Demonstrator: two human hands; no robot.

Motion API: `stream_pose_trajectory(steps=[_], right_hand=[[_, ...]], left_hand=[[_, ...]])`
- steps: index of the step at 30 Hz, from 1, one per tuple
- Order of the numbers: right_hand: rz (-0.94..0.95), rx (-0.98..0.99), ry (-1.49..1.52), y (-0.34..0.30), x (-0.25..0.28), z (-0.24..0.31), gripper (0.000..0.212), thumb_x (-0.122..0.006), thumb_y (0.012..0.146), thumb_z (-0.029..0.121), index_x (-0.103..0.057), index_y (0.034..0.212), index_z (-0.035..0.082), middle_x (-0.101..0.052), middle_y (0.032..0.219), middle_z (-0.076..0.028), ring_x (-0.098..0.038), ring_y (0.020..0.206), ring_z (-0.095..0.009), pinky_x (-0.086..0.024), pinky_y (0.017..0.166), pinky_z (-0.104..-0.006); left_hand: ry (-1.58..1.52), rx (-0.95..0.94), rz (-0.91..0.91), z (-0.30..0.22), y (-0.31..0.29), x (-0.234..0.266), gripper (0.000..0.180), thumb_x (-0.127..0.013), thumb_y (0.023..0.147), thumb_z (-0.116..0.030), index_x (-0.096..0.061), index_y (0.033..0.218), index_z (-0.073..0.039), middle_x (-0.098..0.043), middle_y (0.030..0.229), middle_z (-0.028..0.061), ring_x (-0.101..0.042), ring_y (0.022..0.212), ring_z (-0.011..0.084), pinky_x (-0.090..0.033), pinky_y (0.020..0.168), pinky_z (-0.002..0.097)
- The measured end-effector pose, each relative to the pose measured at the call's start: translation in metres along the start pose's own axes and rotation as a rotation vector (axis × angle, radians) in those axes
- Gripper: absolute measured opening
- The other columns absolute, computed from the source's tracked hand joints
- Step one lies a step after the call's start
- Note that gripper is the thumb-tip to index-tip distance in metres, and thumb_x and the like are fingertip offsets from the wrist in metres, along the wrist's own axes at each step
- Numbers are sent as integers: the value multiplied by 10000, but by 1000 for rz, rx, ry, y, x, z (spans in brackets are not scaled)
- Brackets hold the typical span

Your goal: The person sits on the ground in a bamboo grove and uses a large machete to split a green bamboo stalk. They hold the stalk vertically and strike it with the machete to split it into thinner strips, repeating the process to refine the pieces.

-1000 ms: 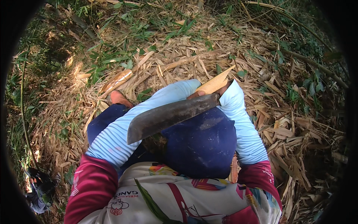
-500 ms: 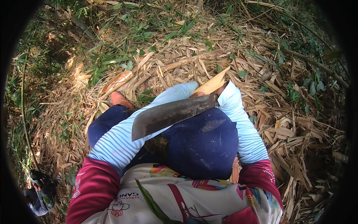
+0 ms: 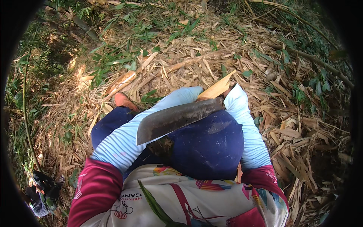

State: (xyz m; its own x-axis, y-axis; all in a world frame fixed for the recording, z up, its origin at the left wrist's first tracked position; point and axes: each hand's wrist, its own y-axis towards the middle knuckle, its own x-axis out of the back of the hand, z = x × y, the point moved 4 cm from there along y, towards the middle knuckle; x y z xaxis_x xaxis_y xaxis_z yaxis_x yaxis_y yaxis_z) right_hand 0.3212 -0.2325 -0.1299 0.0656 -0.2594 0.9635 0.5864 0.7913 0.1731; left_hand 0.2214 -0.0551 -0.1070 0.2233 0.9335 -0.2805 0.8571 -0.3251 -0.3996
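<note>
- The person sits or squats on ground covered with dry bamboo husks (image 3: 181, 64) and leaf litter, seen from above, both forearms reaching forward over the knees.
- The left hand (image 3: 191, 92), in a pale blue sleeve and glove, lies at the near end of a tan bamboo sliver (image 3: 218, 87); its fingers are mostly hidden, so I cannot tell whether they pinch the sliver or only rest beside it.
- The right hand (image 3: 231, 97), sleeved the same way, is closed around the handle end of a broad dark machete (image 3: 177, 118), though the grip itself is tucked under the blade and the sliver.
- The machete lies roughly level across the lap, its wide blunt tip pointing to the person's left and resting over the left forearm, its handle end by the right hand.
- The bamboo sliver rises from between the two hands and points up and to the right, its pale face catching the light.
- Dark blue trousers (image 3: 211, 145) cover the knees beneath the blade, and an orange shoe (image 3: 124, 100) shows just beyond the left knee.
- Green leaves and grass (image 3: 124, 41) edge the litter at upper left; a thin woody stem (image 3: 317, 62) runs across the upper right.
- A dark bundle (image 3: 41, 189) lies on the ground at lower left, well apart from the hands.
</note>
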Motion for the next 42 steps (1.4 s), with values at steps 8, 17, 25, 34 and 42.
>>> stream_pose_trajectory(steps=[8, 17, 25, 34, 42], right_hand=[[88, -63, 8, 11, 19, 15, 150, -647, 809, 233, -688, 931, 157, -641, 722, -93, -625, 738, -296, -472, 795, -418], [54, -108, 39, 7, 20, 15, 145, -651, 805, 262, -710, 917, 193, -652, 694, -67, -649, 764, -277, -457, 858, -404], [158, -265, 77, -2, 20, 4, 173, -675, 763, 284, -706, 923, 226, -661, 780, -58, -643, 817, -277, -516, 776, -396], [144, -312, 185, -1, 24, 9, 157, -696, 735, 293, -720, 868, 213, -670, 754, -81, -668, 761, -282, -522, 728, -381], [144, -285, 218, 4, 30, 13, 164, -713, 668, 248, -714, 824, 199, -648, 680, -80, -654, 689, -290, -504, 676, -391]], left_hand=[[-169, 17, 33, -5, -14, -3, 414, -533, 1007, -193, -497, 1359, 21, -594, 1290, 94, -585, 1147, 134, -458, 998, 264], [-428, -1, 29, -8, -19, -9, 372, -614, 965, -208, -547, 1271, -6, -612, 1138, 43, -582, 1001, 77, -469, 844, 223], [-393, -208, -41, -19, -45, 0, 476, -546, 981, -454, -597, 1125, -3, -606, 732, 19, -557, 592, 108, -419, 497, 231], [425, -243, -231, -29, -30, 17, 403, -679, 897, -164, -515, 1242, -36, -642, 884, 101, -645, 750, 179, -536, 635, 286], [5, -102, -89, -17, -7, 24, 519, -796, 778, -181, -497, 1186, -67, -624, 859, 73, -604, 643, 134, -495, 528, 273]])
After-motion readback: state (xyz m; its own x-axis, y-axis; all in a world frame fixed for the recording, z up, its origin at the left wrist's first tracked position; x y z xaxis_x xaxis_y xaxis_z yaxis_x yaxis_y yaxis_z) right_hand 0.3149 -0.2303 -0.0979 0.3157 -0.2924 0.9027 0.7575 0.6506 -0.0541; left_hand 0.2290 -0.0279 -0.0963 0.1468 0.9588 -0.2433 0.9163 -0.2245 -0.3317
